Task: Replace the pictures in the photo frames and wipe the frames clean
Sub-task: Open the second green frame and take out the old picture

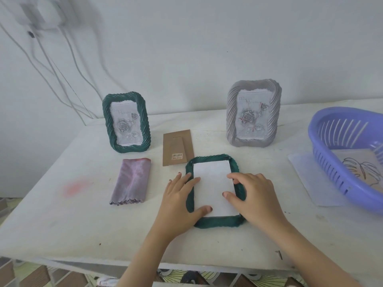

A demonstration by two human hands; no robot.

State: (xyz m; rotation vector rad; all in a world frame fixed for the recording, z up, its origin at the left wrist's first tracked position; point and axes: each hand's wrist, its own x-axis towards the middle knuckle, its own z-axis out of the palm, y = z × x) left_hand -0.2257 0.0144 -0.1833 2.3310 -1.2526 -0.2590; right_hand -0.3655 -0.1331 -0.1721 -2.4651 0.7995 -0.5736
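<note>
A dark green twisted frame (215, 221) lies face down in the middle of the table with a white sheet (213, 187) set in its back opening. My left hand (180, 197) rests flat on the frame's left edge, its fingertips and thumb touching the sheet. My right hand (255, 193) presses on the sheet's right side and the frame's right edge. The brown cardboard backing (178, 147) with its stand lies loose just behind. A second green frame (126, 122) and a grey frame (253, 116) stand upright at the back, each showing a rose picture. A folded purple cloth (131, 181) lies to the left.
A purple plastic basket (329, 154) sits at the right edge with a line-drawing picture (360, 172) inside, on a white sheet (310, 183). The white table (83, 224) has a pink stain at the left. Cables hang on the wall behind.
</note>
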